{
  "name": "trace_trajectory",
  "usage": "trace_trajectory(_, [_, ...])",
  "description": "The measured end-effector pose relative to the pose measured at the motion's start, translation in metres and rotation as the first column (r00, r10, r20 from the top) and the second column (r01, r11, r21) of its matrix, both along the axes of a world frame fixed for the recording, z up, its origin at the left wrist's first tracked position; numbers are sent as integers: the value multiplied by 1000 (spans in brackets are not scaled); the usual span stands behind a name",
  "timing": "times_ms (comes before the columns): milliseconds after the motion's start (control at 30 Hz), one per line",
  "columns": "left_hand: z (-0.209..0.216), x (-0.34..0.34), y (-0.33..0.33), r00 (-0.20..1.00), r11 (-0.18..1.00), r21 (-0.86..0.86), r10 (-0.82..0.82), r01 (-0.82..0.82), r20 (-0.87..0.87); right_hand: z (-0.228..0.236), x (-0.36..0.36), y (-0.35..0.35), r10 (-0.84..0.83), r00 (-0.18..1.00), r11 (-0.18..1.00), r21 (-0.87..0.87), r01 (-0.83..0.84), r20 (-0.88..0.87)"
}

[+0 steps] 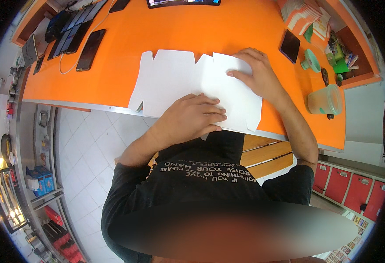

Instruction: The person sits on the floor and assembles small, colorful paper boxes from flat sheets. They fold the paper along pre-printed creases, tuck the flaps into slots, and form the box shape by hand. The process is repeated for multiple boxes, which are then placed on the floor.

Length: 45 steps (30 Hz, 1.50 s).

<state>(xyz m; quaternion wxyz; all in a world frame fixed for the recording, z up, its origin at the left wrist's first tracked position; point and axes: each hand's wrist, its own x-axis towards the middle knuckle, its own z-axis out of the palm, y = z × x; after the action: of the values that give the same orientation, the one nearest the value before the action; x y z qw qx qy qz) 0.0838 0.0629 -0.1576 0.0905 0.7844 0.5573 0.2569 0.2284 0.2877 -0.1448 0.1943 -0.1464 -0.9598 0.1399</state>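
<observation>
The white card lies lengthwise left to right at the orange surface's near edge, beneath my left grip, fingers unclosed, while my right grip, nearer its far right corner, possibly pinches; I can't tell.

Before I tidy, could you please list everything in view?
notched card: 1, white, under both hands
table: 1, orange, beneath card
phones: 2+, dark, table's left and right
screen: 1, dark, top edge
tub: 1, translucent, table's right end
funnel-like piece: 1, green, beyond tub
small clutter: uncounted, mixed, far corners
drawers: 4+, red, lower right
floor tiles: uncounted, white, lower left
shirt: 1, black, lower middle
left hand: 1, bare, on card's near part
right hand: 1, bare, card's far right
</observation>
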Motion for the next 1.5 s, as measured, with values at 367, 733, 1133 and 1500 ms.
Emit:
trace_trajectory(367, [27,2,17,981,981,-155,137,-116,135,13,5,-25,159,978,845,531,-64,-135])
trace_trajectory(733, [16,2,25,958,967,-110,246,-232,149,14,7,-25,71,994,987,149,-58,-88])
trace_trajectory(1133, [11,17,3,930,846,389,309,-364,199,61,33,-52,351,871,936,-132,-325,344])
trace_trajectory(1500, [-15,63,-18,253,891,237,-145,-387,957,40,49,-130,242,954,930,324,-177,-175])
